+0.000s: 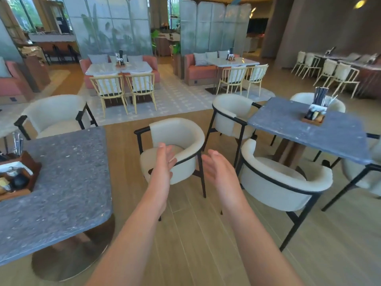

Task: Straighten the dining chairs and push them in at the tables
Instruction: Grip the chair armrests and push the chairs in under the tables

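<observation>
Both hands reach toward a cream upholstered tub chair with black metal frame, stranded right of the grey speckled stone table. Left hand, fingers spread, looks nearer its curved back; right hand open, empty.

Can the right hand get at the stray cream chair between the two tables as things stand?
Probably yes. The right hand is open, held toward the chair, which stands alone on bare floor; nothing lies between. The left hand is alongside it.
</observation>
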Action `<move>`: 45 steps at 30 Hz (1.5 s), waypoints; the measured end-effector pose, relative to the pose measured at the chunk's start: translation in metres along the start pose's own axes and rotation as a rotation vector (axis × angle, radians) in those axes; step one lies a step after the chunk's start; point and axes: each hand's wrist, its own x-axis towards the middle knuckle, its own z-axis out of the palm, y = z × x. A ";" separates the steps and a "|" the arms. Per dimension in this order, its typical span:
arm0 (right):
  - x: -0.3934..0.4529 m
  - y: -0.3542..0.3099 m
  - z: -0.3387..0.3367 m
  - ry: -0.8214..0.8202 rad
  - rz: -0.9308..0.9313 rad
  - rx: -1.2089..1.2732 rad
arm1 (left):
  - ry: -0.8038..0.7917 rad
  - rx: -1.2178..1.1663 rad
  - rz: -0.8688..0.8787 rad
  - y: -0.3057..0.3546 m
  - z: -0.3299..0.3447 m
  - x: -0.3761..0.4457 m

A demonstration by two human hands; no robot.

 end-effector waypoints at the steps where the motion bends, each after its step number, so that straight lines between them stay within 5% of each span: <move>1: 0.003 -0.002 -0.005 0.020 0.001 0.000 | -0.016 -0.002 -0.003 0.000 0.004 0.004; 12: 0.006 -0.019 -0.048 0.181 -0.020 0.038 | -0.169 0.020 -0.013 0.003 0.063 0.022; 26: 0.013 -0.004 -0.067 0.199 -0.003 0.009 | -0.219 -0.007 -0.040 -0.006 0.073 0.026; 45: 0.165 0.028 -0.109 0.058 0.098 -0.029 | -0.022 -0.053 -0.184 -0.032 0.121 0.148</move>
